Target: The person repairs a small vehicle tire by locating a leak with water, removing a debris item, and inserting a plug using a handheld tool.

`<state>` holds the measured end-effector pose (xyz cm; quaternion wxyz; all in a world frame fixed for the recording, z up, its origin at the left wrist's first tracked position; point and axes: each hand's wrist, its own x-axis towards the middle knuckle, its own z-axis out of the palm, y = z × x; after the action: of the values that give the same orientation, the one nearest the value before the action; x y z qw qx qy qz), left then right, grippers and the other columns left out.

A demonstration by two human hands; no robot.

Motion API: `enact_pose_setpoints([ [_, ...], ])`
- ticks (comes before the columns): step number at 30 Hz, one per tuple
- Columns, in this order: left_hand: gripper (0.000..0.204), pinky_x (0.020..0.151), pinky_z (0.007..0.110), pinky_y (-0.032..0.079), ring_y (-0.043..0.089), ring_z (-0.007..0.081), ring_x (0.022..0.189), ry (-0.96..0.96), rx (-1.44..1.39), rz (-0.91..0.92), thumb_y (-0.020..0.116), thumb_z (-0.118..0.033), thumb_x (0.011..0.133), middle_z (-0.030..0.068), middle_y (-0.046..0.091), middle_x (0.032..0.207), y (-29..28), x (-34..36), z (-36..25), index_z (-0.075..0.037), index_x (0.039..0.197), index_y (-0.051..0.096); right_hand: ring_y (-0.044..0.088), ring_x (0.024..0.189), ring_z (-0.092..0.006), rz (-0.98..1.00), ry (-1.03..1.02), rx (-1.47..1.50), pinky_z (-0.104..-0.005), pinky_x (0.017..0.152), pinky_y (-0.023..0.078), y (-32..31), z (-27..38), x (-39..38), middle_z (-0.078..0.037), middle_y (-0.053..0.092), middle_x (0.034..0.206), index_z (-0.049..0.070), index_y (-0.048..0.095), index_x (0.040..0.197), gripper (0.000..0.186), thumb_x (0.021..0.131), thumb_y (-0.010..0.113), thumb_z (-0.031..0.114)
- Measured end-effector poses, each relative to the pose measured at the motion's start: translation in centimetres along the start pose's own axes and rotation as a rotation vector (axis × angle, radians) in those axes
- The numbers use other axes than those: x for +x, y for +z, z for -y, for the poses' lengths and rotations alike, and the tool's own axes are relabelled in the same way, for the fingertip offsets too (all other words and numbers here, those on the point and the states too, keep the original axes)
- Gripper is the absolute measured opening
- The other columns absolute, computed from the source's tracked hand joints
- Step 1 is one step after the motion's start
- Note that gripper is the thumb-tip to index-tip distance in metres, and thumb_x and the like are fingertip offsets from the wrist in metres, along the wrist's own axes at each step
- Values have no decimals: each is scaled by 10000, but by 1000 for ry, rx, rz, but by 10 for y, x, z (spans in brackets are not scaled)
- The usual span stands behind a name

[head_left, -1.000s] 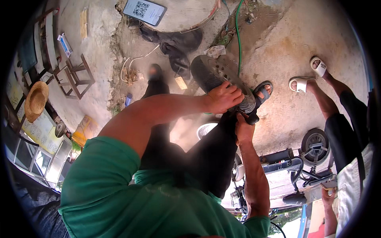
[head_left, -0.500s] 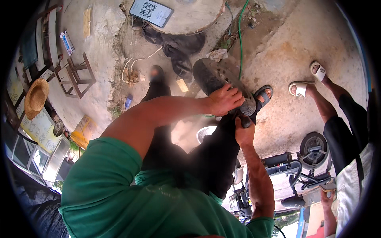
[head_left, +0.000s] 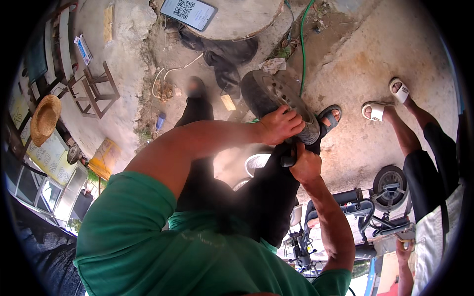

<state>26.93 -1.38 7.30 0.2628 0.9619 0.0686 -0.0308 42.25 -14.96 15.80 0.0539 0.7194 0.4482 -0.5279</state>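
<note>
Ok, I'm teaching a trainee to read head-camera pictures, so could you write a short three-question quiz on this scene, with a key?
1. True or false: the phone near the top of the picture lies screen down.

2. Multiple choice: where is the person's left hand?
A) on the straw hat
B) on the wheel
C) on the green hose

3. Short answer: which of the person's hands grips the dark, handle-like object?

Key:
1. False; the phone lies with its lit screen facing up.
2. B.
3. The right hand.
</note>
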Motion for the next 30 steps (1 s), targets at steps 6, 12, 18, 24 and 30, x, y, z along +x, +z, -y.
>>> enact_pose_setpoints([
  [6,707,1016,463,418,590,237,1239,-5,-18,1,773,-360,746,49,611,1265,-2,7,5,-108,1383,600,740,797,-488,-44,69,129,-569,691,582,-7,3,-4,-236,747,810,64,645,1261,300,1018,675,238],
  [12,808,1014,457,422,588,240,1254,13,-24,41,838,-393,675,60,611,1273,-11,11,9,-99,1386,591,769,829,-390,-335,82,557,-456,773,581,23,-3,2,-234,765,911,-26,706,1124,195,993,697,119],
  [18,881,1024,462,419,574,249,1295,2,-52,61,870,-415,648,72,611,1324,-6,7,9,-81,1412,585,722,848,-213,-175,443,1006,-367,815,547,35,-20,9,-117,770,888,-55,757,1089,264,978,719,181],
  [24,905,1031,466,419,574,253,1295,-2,-54,55,893,-414,613,72,613,1332,-7,3,9,-91,1406,600,446,584,-23,-195,421,1059,-251,538,329,39,-17,15,83,509,693,78,726,956,95,1011,705,152],
  [30,944,1034,468,418,580,253,1284,-5,-54,48,914,-438,582,62,606,1335,-7,-4,11,-100,1405,600,780,936,-351,-192,239,726,-419,846,573,29,-18,15,-232,777,948,-25,762,1103,264,974,732,204],
])
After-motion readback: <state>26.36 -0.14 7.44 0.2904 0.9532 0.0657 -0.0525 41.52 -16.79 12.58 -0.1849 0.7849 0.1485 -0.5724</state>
